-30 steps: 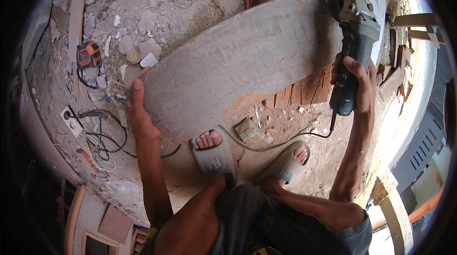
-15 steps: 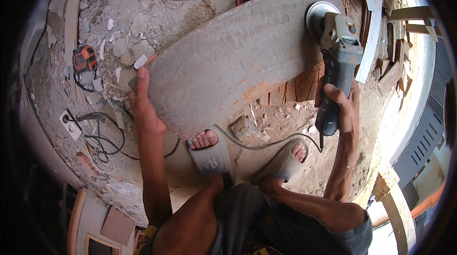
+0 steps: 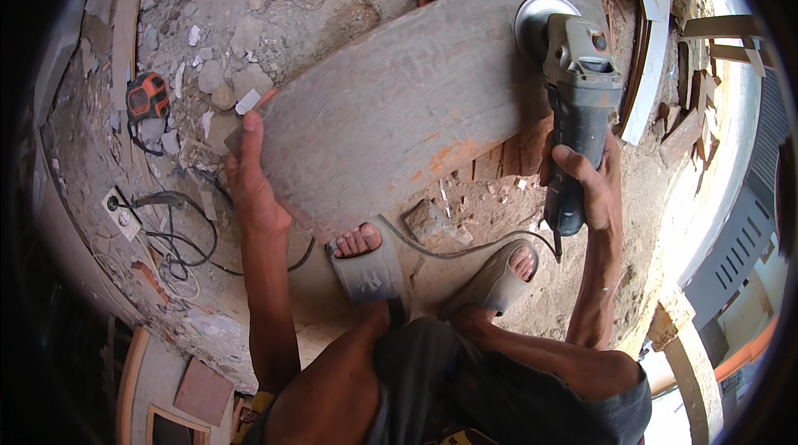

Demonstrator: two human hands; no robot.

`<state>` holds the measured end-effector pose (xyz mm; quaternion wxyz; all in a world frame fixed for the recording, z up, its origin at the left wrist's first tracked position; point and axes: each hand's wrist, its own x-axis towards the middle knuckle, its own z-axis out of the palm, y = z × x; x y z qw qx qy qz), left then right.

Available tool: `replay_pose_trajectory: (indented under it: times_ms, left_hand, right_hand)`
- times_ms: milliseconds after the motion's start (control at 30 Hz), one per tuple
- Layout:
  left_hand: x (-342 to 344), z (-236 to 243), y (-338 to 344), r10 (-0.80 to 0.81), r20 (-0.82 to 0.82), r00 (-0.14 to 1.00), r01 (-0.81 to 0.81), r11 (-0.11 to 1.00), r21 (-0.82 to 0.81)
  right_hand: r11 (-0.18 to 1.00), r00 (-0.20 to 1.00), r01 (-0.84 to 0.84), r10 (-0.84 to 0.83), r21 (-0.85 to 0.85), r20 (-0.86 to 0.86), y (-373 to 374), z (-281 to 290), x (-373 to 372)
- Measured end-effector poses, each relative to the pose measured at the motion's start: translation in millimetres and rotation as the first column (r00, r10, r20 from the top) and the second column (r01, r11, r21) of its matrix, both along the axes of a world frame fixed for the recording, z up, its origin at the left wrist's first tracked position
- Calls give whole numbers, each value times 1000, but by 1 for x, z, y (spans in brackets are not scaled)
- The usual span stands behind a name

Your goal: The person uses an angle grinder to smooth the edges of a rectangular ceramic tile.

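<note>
My right hand (image 3: 600,187) is wrapped round the dark body of an angle grinder (image 3: 579,117). The grinder's pale round disc (image 3: 534,25) lies over the far right part of a long grey slab (image 3: 382,104), and whether it touches cannot be made out. My left hand (image 3: 258,191) grips the slab's near left end, thumb along the edge and the fingers partly hidden below. Orange patches show along the slab's near edge. Reddish bricks (image 3: 519,150) sit under its right part.
A power cord (image 3: 449,258) runs past my sandalled feet to a socket block (image 3: 122,214) at the left. An orange and black tape measure (image 3: 148,98) lies at far left. Rubble covers the ground, with a broken stone (image 3: 432,221) near my feet and wood scraps (image 3: 694,125) at right.
My right hand has shifted the grinder a little to the left across the slab. The left hand keeps its hold, and the slab has hardly moved.
</note>
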<state>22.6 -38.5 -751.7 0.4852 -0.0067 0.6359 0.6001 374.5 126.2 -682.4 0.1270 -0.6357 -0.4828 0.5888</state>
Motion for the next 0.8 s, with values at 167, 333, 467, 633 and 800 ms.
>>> replay_pose_trajectory:
  times_ms: [167,333,467,633,800]
  left_hand:
    - [2,-4,-1,8,-13,1000,-8,1000,-7]
    - [-1,-3,-3,12,11,1000,-12,1000,9]
    - [-1,1,-1,24,40,999,-24,1000,12]
    - [1,-2,-1,24,-7,1000,-24,1000,4]
    - [-1,-1,-1,5,-5,1000,-5,1000,-5]
  right_hand:
    - [1000,1000,13,-13,-10,11,9,-5,9]
    - [1000,1000,-18,18,-5,19,9,0,-3]
    - [998,997,-61,60,-14,-40,5,-1,-9]
    - [1000,1000,-10,10,15,27,12,-8,7]
    - [1000,1000,-16,16,14,27,14,-3,6]
